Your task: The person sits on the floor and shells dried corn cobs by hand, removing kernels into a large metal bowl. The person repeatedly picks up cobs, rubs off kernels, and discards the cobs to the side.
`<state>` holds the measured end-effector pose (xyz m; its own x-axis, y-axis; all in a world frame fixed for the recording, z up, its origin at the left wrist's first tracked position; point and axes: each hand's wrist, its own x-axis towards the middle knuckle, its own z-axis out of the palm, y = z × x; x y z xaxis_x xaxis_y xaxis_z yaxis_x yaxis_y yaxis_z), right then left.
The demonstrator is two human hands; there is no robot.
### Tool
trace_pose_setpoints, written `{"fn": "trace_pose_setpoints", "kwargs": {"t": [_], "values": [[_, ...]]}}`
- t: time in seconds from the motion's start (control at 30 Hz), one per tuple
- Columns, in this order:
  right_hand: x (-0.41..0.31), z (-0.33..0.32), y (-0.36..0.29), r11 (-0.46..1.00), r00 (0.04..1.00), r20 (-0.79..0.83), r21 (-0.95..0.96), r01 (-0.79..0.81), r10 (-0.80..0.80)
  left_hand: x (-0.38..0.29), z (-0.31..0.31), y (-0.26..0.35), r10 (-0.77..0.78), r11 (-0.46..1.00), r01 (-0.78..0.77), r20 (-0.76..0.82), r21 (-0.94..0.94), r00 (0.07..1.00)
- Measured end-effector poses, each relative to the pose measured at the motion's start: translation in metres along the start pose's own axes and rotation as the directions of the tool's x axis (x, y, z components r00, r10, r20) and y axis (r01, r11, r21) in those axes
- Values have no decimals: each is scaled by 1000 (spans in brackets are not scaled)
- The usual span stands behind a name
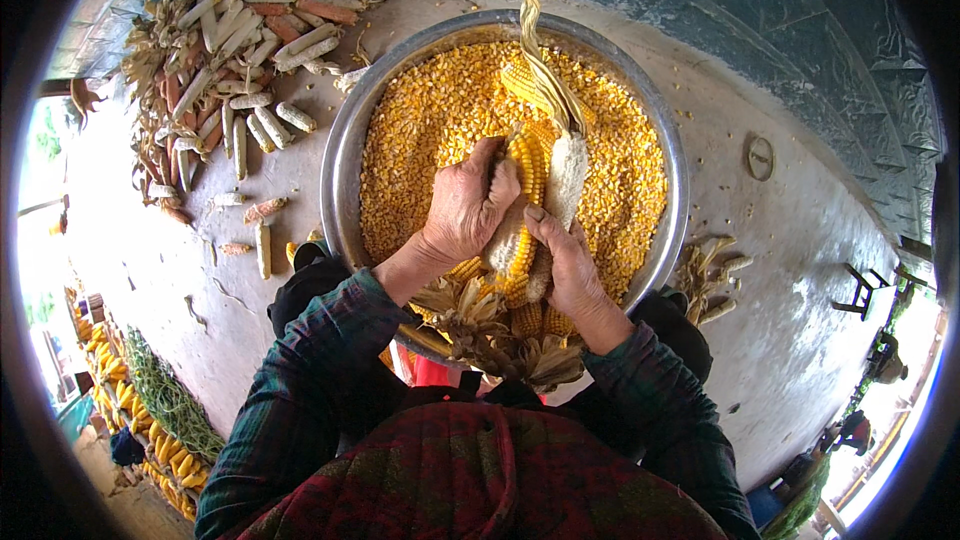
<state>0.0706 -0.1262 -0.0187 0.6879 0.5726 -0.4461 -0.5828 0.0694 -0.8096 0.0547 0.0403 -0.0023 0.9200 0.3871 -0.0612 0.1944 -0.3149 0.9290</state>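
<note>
A wide metal basin (673,187) full of loose yellow maize kernels (420,112) stands before me. Over it, my left hand (472,199) is closed around the upper part of a partly shelled maize ear (531,165), its fingers curled on the kernels. Lower down, my right hand (566,259) grips a bare white cob (566,172) and what looks like the same ear, its thumb on the kernels. A dry husk (544,67) trails from the white cob's upper end. Unshelled ears with husks (480,315) lie at the basin's near side, and another ear (525,86) rests on the kernels.
Stripped cobs (240,37) are heaped on the floor at the upper left, with several strays beside them. Husks and cobs (705,281) lie right of the basin. Yellow ears (112,382) and green stalks (165,390) line the lower left. A small dark stool (861,291) stands at the far right.
</note>
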Motion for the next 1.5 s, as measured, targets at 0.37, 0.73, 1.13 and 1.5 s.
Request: {"fn": "trace_pose_setpoints", "kwargs": {"t": [0.37, 0.73, 1.13, 1.5], "values": [[-1, 12, -19, 968, 980, -36, 172, -186, 194, 12, -11, 3, -228, 889, 294, 216, -352, 949], [-8, 7, -7, 856, 928, 167, -360, 371, -333, 0, -6, 4, -95, 991, 99, 49, -88, 994], [-43, 35, -14, 993, 987, -124, -70, 98, -106, -21, 2, 15, -204, 927, 238, 143, -290, 968], [-47, 23, -10, 995, 991, -136, 96, -3, 16, -26, 21, -12, 9, 998, -9, 12, -57, 1000]]}}
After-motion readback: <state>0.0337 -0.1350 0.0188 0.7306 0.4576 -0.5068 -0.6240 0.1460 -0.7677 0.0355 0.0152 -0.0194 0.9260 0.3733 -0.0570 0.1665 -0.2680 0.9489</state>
